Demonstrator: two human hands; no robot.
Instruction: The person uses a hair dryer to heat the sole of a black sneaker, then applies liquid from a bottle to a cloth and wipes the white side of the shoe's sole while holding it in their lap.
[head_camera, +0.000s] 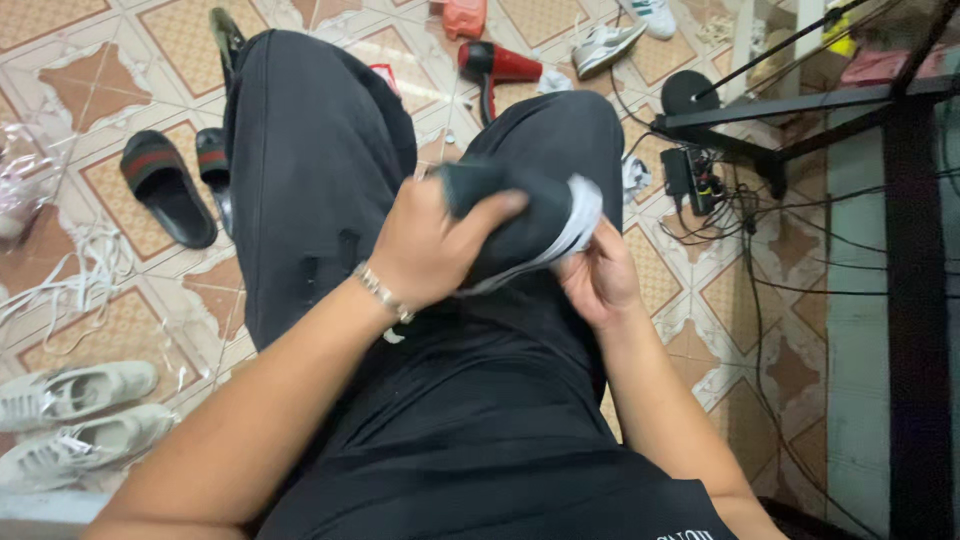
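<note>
Head view: dark shoe with white sole (530, 225) over lap, between knees. Left hand (430, 245) clamped over upper, thumb across top. Right hand (598, 280) curled under sole edge. Red hair dryer (495, 68), slide sandals (165, 185), white sneakers (75, 415) on floor.

A dark shoe (520, 215) with a white sole edge lies on its side over the lap, near the middle of the scene. Its white rim faces right and downward; the dark upper faces left. Hands cover its left and right ends.
</note>
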